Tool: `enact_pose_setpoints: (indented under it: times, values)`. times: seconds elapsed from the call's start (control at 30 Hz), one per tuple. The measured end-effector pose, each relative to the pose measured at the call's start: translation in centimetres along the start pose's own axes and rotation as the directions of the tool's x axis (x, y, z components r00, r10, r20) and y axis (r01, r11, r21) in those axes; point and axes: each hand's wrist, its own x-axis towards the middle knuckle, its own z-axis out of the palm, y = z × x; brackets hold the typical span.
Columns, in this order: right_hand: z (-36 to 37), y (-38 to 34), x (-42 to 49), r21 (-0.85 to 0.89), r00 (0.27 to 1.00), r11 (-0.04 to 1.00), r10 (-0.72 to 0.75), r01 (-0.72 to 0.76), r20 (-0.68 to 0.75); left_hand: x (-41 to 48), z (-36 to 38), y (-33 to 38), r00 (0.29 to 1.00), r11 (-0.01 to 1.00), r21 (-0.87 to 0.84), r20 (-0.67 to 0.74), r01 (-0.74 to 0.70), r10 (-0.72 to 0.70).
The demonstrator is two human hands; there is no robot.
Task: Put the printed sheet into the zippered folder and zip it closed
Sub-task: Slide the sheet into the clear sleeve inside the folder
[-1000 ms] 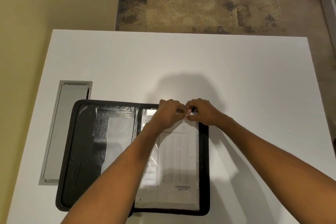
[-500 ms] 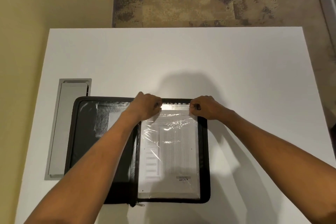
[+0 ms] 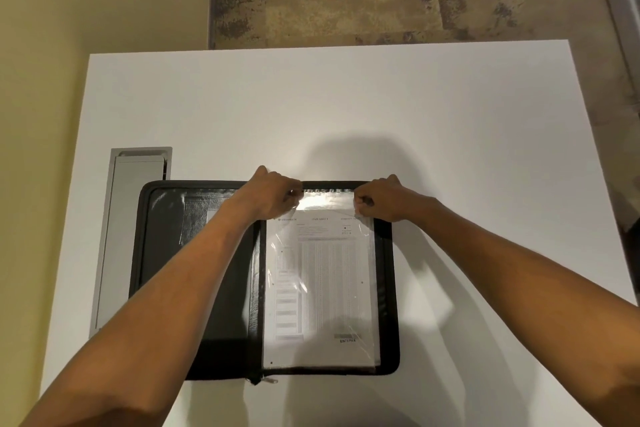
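Printed sheet [image 3: 322,284] lies in clear sleeve [image 3: 367,288] on zippered folder [image 3: 388,288]'s right half. Left hand [image 3: 273,194] and right hand [image 3: 381,198] each pinch the sleeve's top edge (uneven pull may crease it).

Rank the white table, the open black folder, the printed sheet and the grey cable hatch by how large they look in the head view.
1. white table
2. black folder, lying open
3. printed sheet, inside a clear sleeve
4. grey cable hatch, narrower than the sheet though about as long; partly hidden by the folder, so this last ranking is unsure.
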Motion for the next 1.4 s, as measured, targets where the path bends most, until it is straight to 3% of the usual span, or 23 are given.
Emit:
enact_pose_setpoints:
  times: [0.17,0.37,0.57,0.73,0.97,1.07,1.17,1.3,1.4]
  values:
    - [0.0,-0.4,-0.7,0.000,0.997,0.999,-0.041,0.041,-0.071,-0.3,-0.2,0.0,1.000,0.999,-0.043,0.027,-0.004,0.005]
    - [0.4,0.1,-1.3,0.023,0.998,1.000,-0.012,0.014,-0.055,-1.3,-0.5,0.7,1.000,0.997,-0.076,0.004,-0.005,0.006]
    - [2.1,-0.6,-2.2,0.012,0.964,0.999,0.047,-0.045,-0.262,-2.3,-0.8,2.2,0.989,0.998,-0.066,-0.145,0.023,-0.032]
    - [3.4,-1.8,-2.2,0.130,0.881,0.960,0.280,-0.249,-0.382,-3.7,-0.5,3.1,0.974,0.994,-0.078,-0.207,0.082,-0.097]
    - [4.0,-3.0,-2.8,0.269,0.799,0.879,0.473,-0.395,-0.371,-7.9,0.2,2.2,0.942,0.985,-0.101,-0.295,0.139,-0.163]
    - [4.8,-3.6,-3.5,0.386,0.753,0.841,0.523,-0.380,-0.398,-10.8,0.4,-0.2,0.881,0.954,-0.151,-0.368,0.258,-0.297]
    - [6.7,-5.0,-4.4,0.372,0.709,0.852,0.516,-0.368,-0.482,-13.8,0.9,-3.1,0.766,0.869,-0.208,-0.412,0.448,-0.494]
    - [11.5,-7.7,-6.4,0.339,0.707,0.883,0.464,-0.324,-0.534,-17.1,1.9,-5.5,0.564,0.673,-0.351,-0.368,0.652,-0.739]
    - [15.2,-8.9,-8.0,0.378,0.668,0.847,0.529,-0.375,-0.523,-18.9,2.9,-6.9,0.431,0.484,-0.515,-0.229,0.707,-0.873]
